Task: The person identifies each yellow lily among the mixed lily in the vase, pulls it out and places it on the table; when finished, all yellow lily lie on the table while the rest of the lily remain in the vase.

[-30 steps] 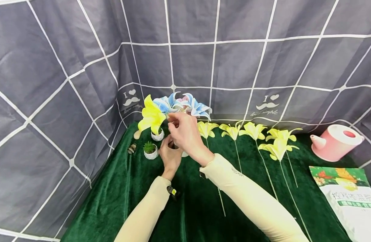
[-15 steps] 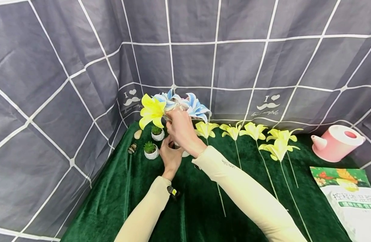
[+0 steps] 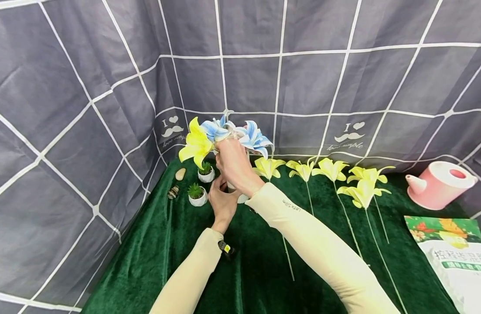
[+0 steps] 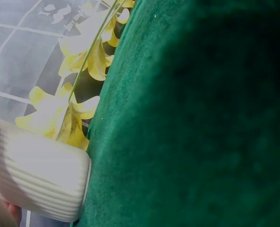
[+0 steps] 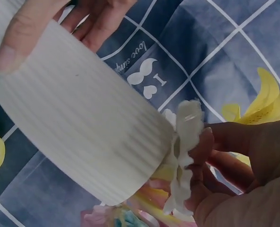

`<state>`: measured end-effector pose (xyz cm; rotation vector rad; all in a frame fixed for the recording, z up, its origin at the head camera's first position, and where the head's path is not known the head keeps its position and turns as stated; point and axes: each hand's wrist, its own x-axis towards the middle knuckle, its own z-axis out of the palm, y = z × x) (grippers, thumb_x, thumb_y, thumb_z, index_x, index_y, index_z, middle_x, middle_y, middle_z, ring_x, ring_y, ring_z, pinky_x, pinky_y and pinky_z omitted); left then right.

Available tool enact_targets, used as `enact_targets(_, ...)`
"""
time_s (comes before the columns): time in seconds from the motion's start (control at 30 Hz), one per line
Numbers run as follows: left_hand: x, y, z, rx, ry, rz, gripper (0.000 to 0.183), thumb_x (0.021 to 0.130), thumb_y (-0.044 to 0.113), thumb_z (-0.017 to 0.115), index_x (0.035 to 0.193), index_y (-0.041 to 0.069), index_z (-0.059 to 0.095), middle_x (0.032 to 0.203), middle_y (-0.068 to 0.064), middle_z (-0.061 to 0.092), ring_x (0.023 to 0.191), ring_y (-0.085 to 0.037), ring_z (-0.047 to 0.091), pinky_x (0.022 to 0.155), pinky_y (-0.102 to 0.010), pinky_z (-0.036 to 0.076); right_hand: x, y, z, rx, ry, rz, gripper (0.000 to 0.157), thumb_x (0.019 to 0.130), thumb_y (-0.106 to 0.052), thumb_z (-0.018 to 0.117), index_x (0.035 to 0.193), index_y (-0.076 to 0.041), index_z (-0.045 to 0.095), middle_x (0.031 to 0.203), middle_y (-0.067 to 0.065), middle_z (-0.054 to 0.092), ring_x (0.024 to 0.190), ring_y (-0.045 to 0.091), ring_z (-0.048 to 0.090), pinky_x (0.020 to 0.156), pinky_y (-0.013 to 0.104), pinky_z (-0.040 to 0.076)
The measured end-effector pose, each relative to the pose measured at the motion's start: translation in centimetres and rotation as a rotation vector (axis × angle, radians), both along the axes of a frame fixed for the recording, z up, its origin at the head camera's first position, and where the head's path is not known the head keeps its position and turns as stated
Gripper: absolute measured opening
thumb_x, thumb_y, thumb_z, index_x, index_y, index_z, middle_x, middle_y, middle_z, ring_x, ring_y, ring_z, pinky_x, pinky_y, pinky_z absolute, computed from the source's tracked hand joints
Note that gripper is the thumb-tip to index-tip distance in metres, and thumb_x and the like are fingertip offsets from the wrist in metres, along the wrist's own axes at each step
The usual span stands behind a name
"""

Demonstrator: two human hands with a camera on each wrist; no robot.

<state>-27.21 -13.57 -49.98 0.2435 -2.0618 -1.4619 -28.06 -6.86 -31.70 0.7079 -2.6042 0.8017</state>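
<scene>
My left hand [image 3: 223, 199] grips a white ribbed vase [image 5: 88, 109] round its side; the vase stands on the green cloth [image 4: 187, 123]. At its mouth, my right hand [image 3: 235, 163] has curled fingers close against a white scalloped edge [image 5: 184, 142]. A bright yellow lily [image 3: 196, 144] sticks out to the left of my right hand; its stem is hidden behind the fingers. Blue-and-white lilies [image 3: 254, 138] spread just beyond the hand. Pink and yellow petals [image 5: 151, 201] show past the vase mouth in the right wrist view.
Two small potted succulents [image 3: 197, 195], a pale stone [image 3: 180, 174] and a striped stone [image 3: 173, 192] sit left of the vase. Several yellow lilies [image 3: 363, 192] lie on the right. Farther right are a pink watering can [image 3: 440, 187] and a printed bag [image 3: 456, 261].
My right hand has moved slightly left and lower over the stem. The bright yellow lily has turned and shifted a little upward, uncovering the rear succulent. My left hand has stayed at the vase.
</scene>
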Motion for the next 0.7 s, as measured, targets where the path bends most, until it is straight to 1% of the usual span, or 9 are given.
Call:
enact_targets(0.03,0.0,0.0,0.0,-0.001,0.002,-0.001,0.056,0.070,0.027,0.092,0.121,0.019,0.070,0.111,-0.003,0.073,0.102,-0.023,0.071,0.100,-0.046,0.048,-0.1,0.0,-0.1,-0.001,0.004,-0.002,0.036,0.094,0.004,0.051,0.062,-0.011,0.051,0.058,0.000,0.039,0.059,0.017,0.044,0.059,0.027,0.035)
enact_targets(0.17,0.0,-0.1,-0.1,-0.009,0.007,-0.009,0.054,0.071,0.028,0.092,0.120,0.021,0.070,0.111,-0.002,0.072,0.101,-0.021,0.071,0.100,-0.044,0.047,-0.3,0.0,-0.3,-0.008,0.034,-0.008,0.039,0.093,0.003,0.053,0.058,-0.014,0.048,0.056,-0.001,0.038,0.061,0.018,0.046,0.061,0.029,0.035)
enact_targets(0.23,-0.1,-0.2,-0.1,-0.009,0.008,-0.016,0.054,0.071,0.030,0.092,0.120,0.022,0.070,0.111,-0.001,0.072,0.101,-0.021,0.071,0.102,-0.045,0.043,-0.4,0.0,-0.4,-0.015,0.048,-0.008,0.040,0.092,0.004,0.053,0.057,-0.015,0.045,0.056,-0.002,0.037,0.062,0.018,0.045,0.061,0.028,0.035)
enact_targets(0.3,-0.1,-0.2,-0.1,-0.007,0.011,-0.025,0.053,0.072,0.030,0.091,0.120,0.022,0.070,0.111,-0.001,0.072,0.101,-0.021,0.070,0.103,-0.045,0.041,-0.5,0.0,-0.6,-0.022,0.061,-0.007,0.040,0.091,0.005,0.052,0.058,-0.015,0.042,0.057,-0.001,0.034,0.062,0.017,0.041,0.062,0.028,0.033)
enact_targets(0.33,-0.1,-0.2,-0.1,-0.005,0.013,-0.030,0.052,0.072,0.031,0.091,0.119,0.022,0.070,0.110,-0.001,0.072,0.101,-0.021,0.070,0.102,-0.045,0.040,-0.5,0.1,-0.7,-0.030,0.069,-0.006,0.040,0.091,0.006,0.052,0.059,-0.014,0.043,0.058,-0.001,0.034,0.063,0.017,0.040,0.063,0.028,0.033)
enact_targets(0.47,-0.1,-0.2,-0.2,-0.008,0.024,-0.038,0.052,0.072,0.031,0.091,0.119,0.023,0.070,0.110,-0.002,0.071,0.101,-0.023,0.069,0.103,-0.047,0.039,-0.5,0.4,-1.0,-0.083,0.089,0.005,0.034,0.094,0.003,0.053,0.064,-0.010,0.057,0.060,0.003,0.049,0.065,0.018,0.046,0.065,0.029,0.037)
enact_targets(0.57,-0.1,-0.1,-0.2,-0.011,0.017,-0.037,0.055,0.072,0.034,0.092,0.121,0.021,0.070,0.111,-0.003,0.070,0.102,-0.024,0.069,0.106,-0.050,0.034,-0.2,0.8,-1.0,-0.126,0.087,0.003,0.028,0.097,-0.002,0.056,0.073,-0.007,0.069,0.065,0.006,0.060,0.067,0.021,0.055,0.066,0.030,0.044)
enact_targets(0.6,-0.2,-0.1,-0.1,-0.010,0.012,-0.035,0.056,0.071,0.034,0.092,0.122,0.021,0.070,0.111,-0.003,0.070,0.102,-0.024,0.068,0.107,-0.052,0.033,-0.2,0.9,-1.0,-0.135,0.085,-0.004,0.026,0.098,-0.004,0.056,0.076,-0.007,0.070,0.066,0.007,0.060,0.067,0.022,0.057,0.066,0.031,0.046)
enact_targets(0.7,-0.2,0.0,0.0,-0.008,-0.016,-0.031,0.059,0.071,0.038,0.091,0.123,0.020,0.069,0.113,-0.002,0.070,0.104,-0.024,0.068,0.109,-0.054,0.030,0.1,1.3,-1.0,-0.164,0.074,-0.020,0.019,0.098,-0.006,0.056,0.086,-0.008,0.071,0.069,0.007,0.061,0.066,0.023,0.058,0.063,0.033,0.047)
